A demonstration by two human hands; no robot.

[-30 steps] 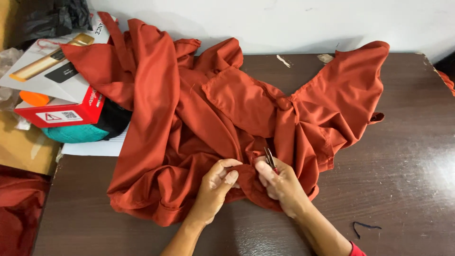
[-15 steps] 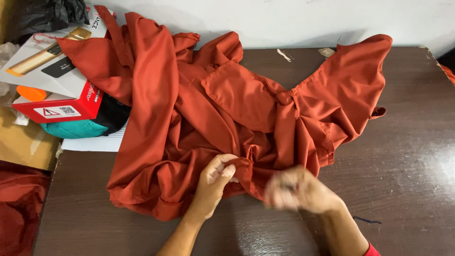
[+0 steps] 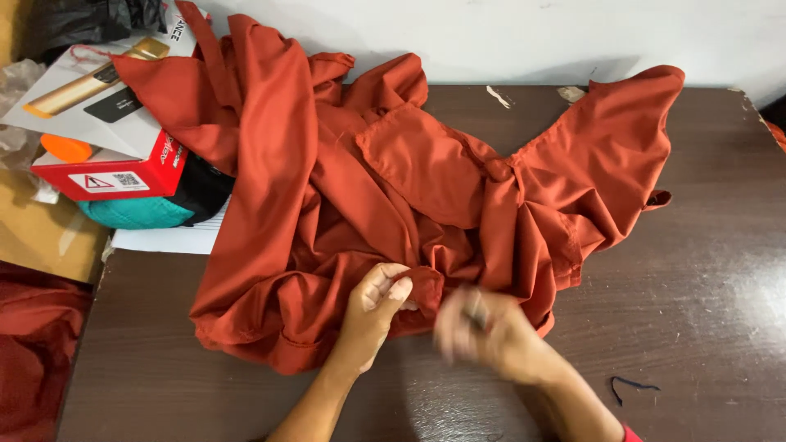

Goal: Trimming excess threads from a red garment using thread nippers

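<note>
A rust-orange garment (image 3: 327,188) lies crumpled across the dark wooden table (image 3: 704,270). My left hand (image 3: 372,311) pinches a fold of its near hem between thumb and fingers. Just to the right, my right hand (image 3: 487,331) is blurred by motion and sits at the cloth's near edge. Its fingers are closed around a small dark tool (image 3: 475,311), too blurred for me to tell its kind.
A white and red box (image 3: 106,131) rests on a teal bundle (image 3: 131,214) and white paper (image 3: 168,240) at the table's left end. A dark thread scrap (image 3: 630,385) lies near my right arm. Red cloth (image 3: 33,352) and cardboard (image 3: 41,237) sit left of the table.
My right hand has pulled back from the fold toward me and now moves fast, blurred. My left hand keeps its pinch on the hem. The camera has drifted slightly.
</note>
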